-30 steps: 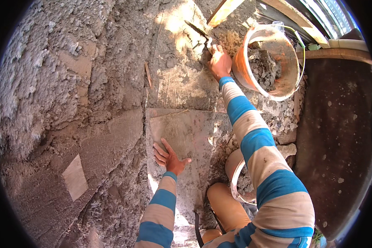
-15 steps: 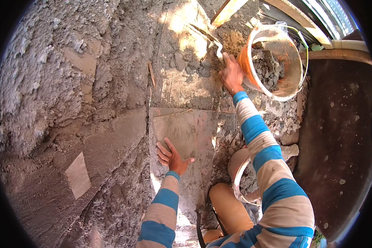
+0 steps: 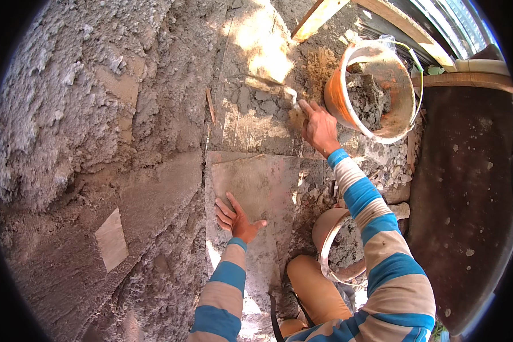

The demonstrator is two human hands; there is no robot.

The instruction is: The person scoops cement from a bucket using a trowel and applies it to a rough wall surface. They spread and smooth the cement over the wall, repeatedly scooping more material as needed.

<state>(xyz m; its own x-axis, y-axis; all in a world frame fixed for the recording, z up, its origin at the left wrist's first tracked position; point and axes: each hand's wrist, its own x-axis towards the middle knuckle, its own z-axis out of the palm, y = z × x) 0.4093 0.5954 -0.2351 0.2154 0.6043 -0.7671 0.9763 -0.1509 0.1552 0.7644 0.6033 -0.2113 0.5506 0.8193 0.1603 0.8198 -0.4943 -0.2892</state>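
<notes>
My right hand [image 3: 319, 126], beside the orange bucket [image 3: 339, 94], grips the pale handle of a trowel [image 3: 268, 81], whose dark blade lies over lumps of grey mortar [image 3: 253, 100] on a stained board [image 3: 242, 134]. My left hand [image 3: 238, 222] is spread, fingers apart, on a flat grey sheet [image 3: 251, 182] nearer to me. The orange bucket holds a mass of grey mortar [image 3: 367, 102].
Rough mortar [image 3: 85, 114] covers the left side, with a pale diamond-shaped piece [image 3: 112, 239] on it. A second bucket [image 3: 325, 219] sits by my knee [image 3: 310, 285]. A dark speckled panel [image 3: 456, 199] fills the right side; timber [image 3: 319, 17] and rubble [image 3: 393, 171] lie around.
My right hand and the trowel have moved toward me and to the right, dragging across the board's mortar lumps. My left hand has stayed nearly in place, fingers spread.
</notes>
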